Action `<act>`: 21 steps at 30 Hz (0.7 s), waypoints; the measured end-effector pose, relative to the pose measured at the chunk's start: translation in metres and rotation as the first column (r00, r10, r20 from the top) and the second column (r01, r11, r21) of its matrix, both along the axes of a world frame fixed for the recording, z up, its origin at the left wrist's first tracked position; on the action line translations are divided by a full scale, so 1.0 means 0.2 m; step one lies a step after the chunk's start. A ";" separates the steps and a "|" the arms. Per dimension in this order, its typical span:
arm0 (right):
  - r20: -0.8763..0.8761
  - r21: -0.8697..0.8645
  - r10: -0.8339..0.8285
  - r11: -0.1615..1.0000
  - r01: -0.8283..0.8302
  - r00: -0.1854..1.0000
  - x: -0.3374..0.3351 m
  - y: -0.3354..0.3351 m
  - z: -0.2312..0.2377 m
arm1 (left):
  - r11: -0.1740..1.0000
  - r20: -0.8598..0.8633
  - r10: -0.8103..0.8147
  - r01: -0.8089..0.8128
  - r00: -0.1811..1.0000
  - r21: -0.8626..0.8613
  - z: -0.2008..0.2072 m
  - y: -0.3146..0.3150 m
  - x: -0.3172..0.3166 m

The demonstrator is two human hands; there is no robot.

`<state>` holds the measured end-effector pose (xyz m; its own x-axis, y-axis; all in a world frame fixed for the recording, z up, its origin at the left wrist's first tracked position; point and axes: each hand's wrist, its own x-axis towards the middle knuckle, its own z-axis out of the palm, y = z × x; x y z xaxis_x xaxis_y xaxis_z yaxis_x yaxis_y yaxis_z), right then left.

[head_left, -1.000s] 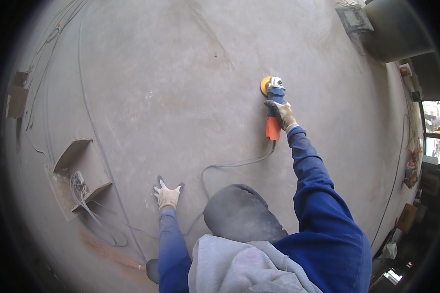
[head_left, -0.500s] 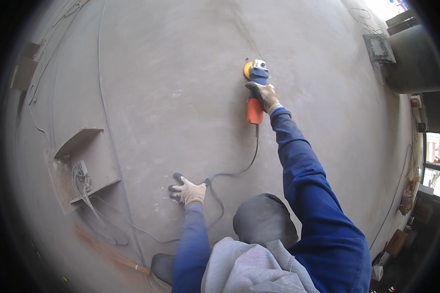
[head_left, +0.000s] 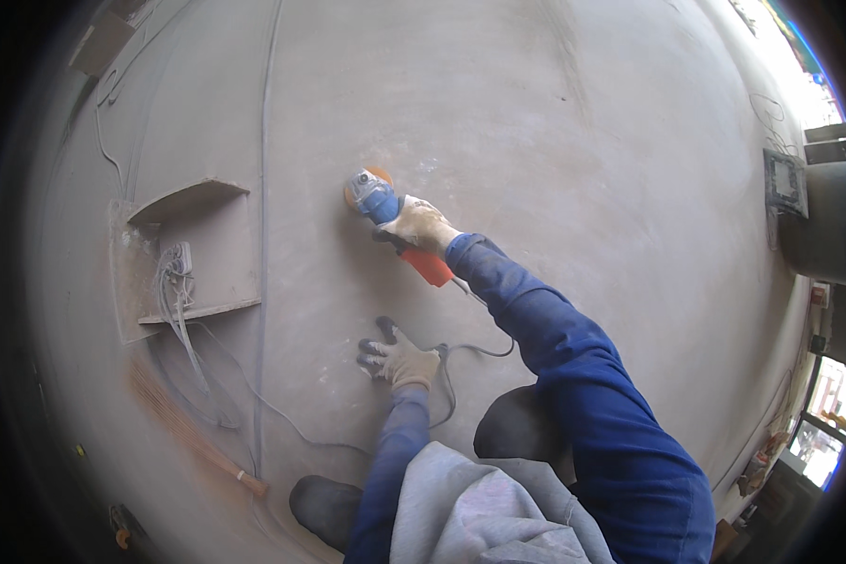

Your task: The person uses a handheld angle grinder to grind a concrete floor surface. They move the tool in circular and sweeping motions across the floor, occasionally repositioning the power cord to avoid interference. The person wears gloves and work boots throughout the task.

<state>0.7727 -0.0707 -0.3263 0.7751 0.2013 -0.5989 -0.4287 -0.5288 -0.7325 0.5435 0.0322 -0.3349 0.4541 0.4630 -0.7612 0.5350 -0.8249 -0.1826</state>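
Note:
My right hand, in a pale glove with dark finger parts, is closed around the body of an angle grinder. The grinder has a blue housing, a metal head, a red-orange rear end and a yellow-orange disc. Its disc is at the dusty grey surface; the exact contact is hard to make out. Lower down, my gloved left hand lies against the same surface with its fingers spread. Right beside it runs the grinder's dark cord.
To the left, a board-edged recess holds a white power strip with several cables. Below it is a straw broom. A long cable runs along the surface. At far right are a framed square item and a big dark rounded object.
My right hand has brought the grinder down and to the left, and it now tilts toward the upper left. My left hand stays spread on the surface. The view has shifted.

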 end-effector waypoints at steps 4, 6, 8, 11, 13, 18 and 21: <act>0.058 0.097 -0.149 0.985 0.143 0.987 0.15 -0.11 -0.09 | 1.000 0.041 0.006 -0.005 0.999 -0.022 -0.02 -0.02 -0.01; 0.043 0.197 -0.354 0.920 0.339 0.934 0.32 -0.20 -0.08 | 0.999 0.032 0.010 -0.009 0.999 -0.031 0.01 -0.03 0.00; -0.050 0.178 -0.506 0.844 0.506 0.861 0.44 -0.24 -0.01 | 0.999 0.024 0.024 -0.023 0.999 -0.030 0.05 -0.03 0.03; -0.059 0.167 -0.411 0.894 0.415 0.910 0.46 -0.23 -0.03 | 0.998 0.011 0.037 -0.036 0.999 -0.055 0.05 -0.05 0.04; -0.008 0.100 -0.200 0.975 0.200 0.980 0.40 -0.13 -0.05 | 0.997 0.009 0.050 -0.050 0.999 -0.053 0.04 -0.03 0.03; 0.089 0.035 -0.049 0.998 0.046 0.995 0.43 0.01 0.01 | 0.998 0.040 0.035 -0.032 0.999 -0.054 0.07 -0.04 0.02; -0.033 0.202 -0.317 0.927 0.317 0.948 0.62 0.04 -0.07 | 0.994 0.020 0.050 -0.048 0.999 -0.096 0.07 -0.01 0.03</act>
